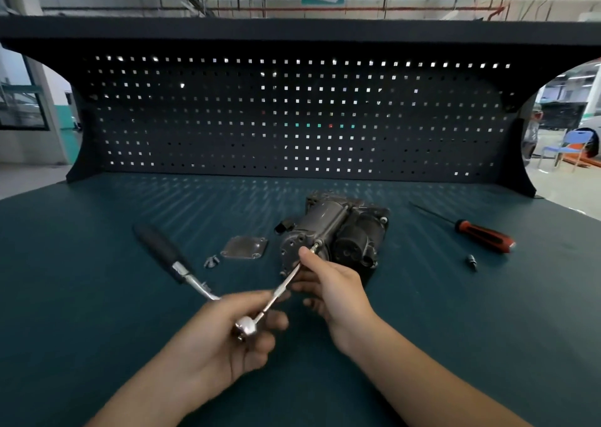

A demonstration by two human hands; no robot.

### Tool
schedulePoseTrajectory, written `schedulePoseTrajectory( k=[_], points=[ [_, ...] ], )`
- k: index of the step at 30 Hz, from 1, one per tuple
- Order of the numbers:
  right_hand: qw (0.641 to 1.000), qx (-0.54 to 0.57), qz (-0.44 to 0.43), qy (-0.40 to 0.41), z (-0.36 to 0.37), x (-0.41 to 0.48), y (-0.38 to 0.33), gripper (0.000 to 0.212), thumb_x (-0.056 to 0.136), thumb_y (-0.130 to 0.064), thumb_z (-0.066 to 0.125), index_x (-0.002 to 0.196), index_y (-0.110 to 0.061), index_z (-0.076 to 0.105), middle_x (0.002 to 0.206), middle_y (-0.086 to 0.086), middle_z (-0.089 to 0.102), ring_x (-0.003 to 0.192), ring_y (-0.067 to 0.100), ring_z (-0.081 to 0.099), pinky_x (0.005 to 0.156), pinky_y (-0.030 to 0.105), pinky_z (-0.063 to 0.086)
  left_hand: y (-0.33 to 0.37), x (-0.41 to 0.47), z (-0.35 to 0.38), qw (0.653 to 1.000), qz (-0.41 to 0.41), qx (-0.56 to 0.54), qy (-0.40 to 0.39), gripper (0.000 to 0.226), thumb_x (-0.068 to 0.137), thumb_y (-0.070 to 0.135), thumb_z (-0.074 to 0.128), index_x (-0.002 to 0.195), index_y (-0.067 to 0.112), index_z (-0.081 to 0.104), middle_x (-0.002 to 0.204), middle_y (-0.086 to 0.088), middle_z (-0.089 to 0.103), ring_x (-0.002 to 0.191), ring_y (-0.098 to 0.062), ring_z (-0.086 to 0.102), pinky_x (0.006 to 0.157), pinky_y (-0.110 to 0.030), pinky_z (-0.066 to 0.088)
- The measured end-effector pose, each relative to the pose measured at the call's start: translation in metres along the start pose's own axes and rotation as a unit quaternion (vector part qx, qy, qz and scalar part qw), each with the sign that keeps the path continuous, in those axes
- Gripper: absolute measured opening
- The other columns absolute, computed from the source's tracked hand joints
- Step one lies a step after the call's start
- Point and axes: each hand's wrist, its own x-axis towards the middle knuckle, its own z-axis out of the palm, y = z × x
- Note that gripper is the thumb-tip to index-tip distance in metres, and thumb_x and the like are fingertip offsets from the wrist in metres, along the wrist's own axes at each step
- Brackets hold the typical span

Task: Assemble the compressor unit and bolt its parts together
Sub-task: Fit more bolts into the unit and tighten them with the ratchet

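On the bench [97, 296], one compressor [338, 231], one ratchet [192, 278], one screwdriver [484, 236].

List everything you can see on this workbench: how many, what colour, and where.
compressor unit: one, dark grey, mid-mat
ratchet wrench: one, black handle, chrome head, left of centre
extension bar: one, chrome, from the ratchet head to the compressor's near end
cover plate: one, grey, flat, left of the compressor
small fasteners: count unclear, silver, left of the plate
screwdriver: one, red and black handle, right side
small dark part: one, nearer than the screwdriver
bench mat: one, teal
pegboard: one, black, behind the mat
left hand: grips the ratchet head
right hand: pinches the bar near its tip
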Motion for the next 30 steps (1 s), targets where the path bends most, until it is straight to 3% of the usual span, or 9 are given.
schedulePoseTrajectory(
  k=[3,6,8,11,13,15,20,25,30],
  points=[
    [1.0,-0.003,0.011,-0.013,-0.002,0.001,-0.001,0.023,0.086,-0.032,0.061,0.08,-0.01,0.064,0.073,0.006,0.066,0.062,0.012,0.06,0.05,0.019,0.038,0.004,-0.004,0.001,0.953,-0.065,-0.26,-0.139,0.06,0.04,-0.012,0.084,0.097,-0.005,0.068,0.049,-0.002,0.044,0.026,-0.01,0.037,0.024,-0.017,0.031],
    [0.999,-0.007,0.014,-0.029,-0.003,0.001,0.0,0.026,0.088,-0.033,0.057,0.085,-0.009,0.064,0.078,0.009,0.065,0.066,0.015,0.059,0.051,0.021,0.036,0.002,-0.002,0.004,0.996,-0.013,-0.054,-0.065,0.038,0.067,-0.001,0.063,0.103,0.007,0.066,0.048,-0.002,0.038,0.029,-0.01,0.031,0.03,-0.014,0.026],
    [0.999,-0.002,0.024,-0.038,-0.003,0.002,0.001,0.026,0.091,-0.033,0.054,0.087,-0.011,0.066,0.076,0.004,0.065,0.06,0.011,0.057,0.051,0.02,0.037,0.0,-0.002,0.003,0.974,0.112,0.196,0.017,0.053,0.082,-0.006,0.048,0.115,0.033,0.062,0.048,-0.001,0.043,0.035,-0.012,0.035,0.036,-0.019,0.029],
    [0.999,0.013,0.035,-0.038,-0.003,0.004,0.0,0.026,0.092,-0.03,0.052,0.084,-0.01,0.066,0.071,0.003,0.068,0.057,0.01,0.06,0.057,0.021,0.044,0.001,-0.008,0.007,0.781,0.272,0.56,0.058,0.078,0.087,0.008,0.048,0.122,0.073,0.022,0.068,0.014,0.055,0.057,-0.004,0.051,0.059,-0.019,0.044],
    [0.999,0.02,0.032,-0.031,-0.004,0.005,0.0,0.026,0.092,-0.028,0.054,0.081,-0.008,0.066,0.072,0.007,0.069,0.054,0.011,0.06,0.052,0.019,0.046,0.001,-0.009,0.012,0.627,0.298,0.717,0.071,0.074,0.088,0.017,0.045,0.129,0.065,0.007,0.081,0.015,0.048,0.076,-0.003,0.053,0.065,-0.021,0.038],
    [0.999,0.016,0.028,-0.027,-0.005,0.005,0.001,0.027,0.091,-0.029,0.055,0.086,-0.006,0.067,0.079,0.01,0.068,0.055,0.013,0.058,0.05,0.02,0.044,0.003,-0.008,0.018,0.547,0.289,0.782,0.07,0.067,0.088,0.021,0.04,0.132,0.056,0.004,0.085,0.013,0.041,0.086,-0.012,0.055,0.065,-0.026,0.036],
    [1.0,-0.001,0.017,-0.025,-0.005,0.004,0.002,0.026,0.087,-0.036,0.06,0.079,-0.012,0.067,0.065,-0.002,0.066,0.051,0.007,0.057,0.048,0.017,0.04,0.002,-0.003,0.002,0.673,0.302,0.665,0.116,0.066,0.089,0.025,0.043,0.13,0.06,0.004,0.06,0.008,0.053,0.06,-0.008,0.053,0.059,-0.024,0.043],
    [1.0,-0.005,0.004,-0.02,-0.004,0.005,0.002,0.024,0.084,-0.034,0.064,0.08,-0.01,0.067,0.078,0.005,0.066,0.052,0.006,0.056,0.047,0.016,0.04,-0.011,0.003,0.003,0.734,0.285,0.601,0.138,0.063,0.09,0.026,0.05,0.134,0.055,0.017,0.071,0.004,0.064,0.066,-0.006,0.06,0.069,-0.025,0.049],
    [0.997,0.028,0.035,-0.056,-0.007,0.004,-0.001,0.019,0.087,-0.03,0.06,0.078,-0.013,0.065,0.074,0.002,0.066,0.051,0.004,0.052,0.048,0.016,0.036,-0.008,0.002,0.012,0.959,0.146,0.231,0.072,0.039,0.084,-0.004,0.052,0.106,0.028,0.062,0.069,-0.01,0.071,0.035,-0.016,0.051,0.039,-0.018,0.041]
  ],
)
